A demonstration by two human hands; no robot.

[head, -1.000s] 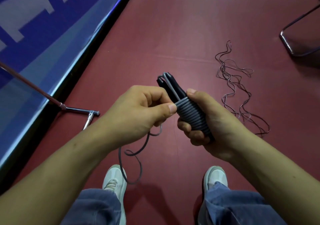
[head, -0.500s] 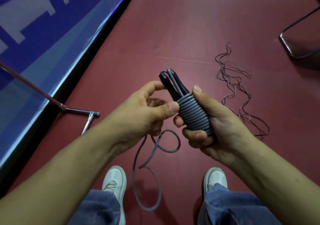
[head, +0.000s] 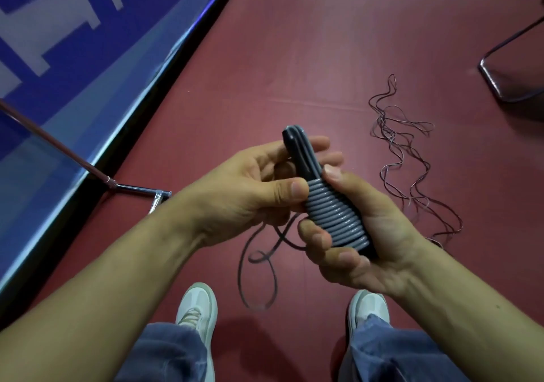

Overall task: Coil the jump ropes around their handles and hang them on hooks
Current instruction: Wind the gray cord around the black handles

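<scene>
A grey jump rope is wound in tight turns (head: 334, 218) around its two dark handles (head: 298, 152), which stick up out of the coil. My right hand (head: 368, 234) is wrapped around the coil and the handles' lower part. My left hand (head: 250, 190) reaches behind the handles, its thumb pressed on the top turns of the coil. The loose rest of the grey rope (head: 259, 270) hangs below my hands in loops down to the floor. A second, thinner rope (head: 412, 169) lies tangled on the red floor to the right.
A blue barrier panel (head: 73, 58) with a black lower edge runs along the left. A chrome stand foot (head: 138, 189) lies on the floor next to it. A bent metal frame (head: 500, 84) sits at the upper right. My white shoes (head: 200, 305) stand below.
My left hand has gone around behind the handles, its fingers now showing past them. The coil has gained turns. The hanging rope tail has swung and re-formed its loops.
</scene>
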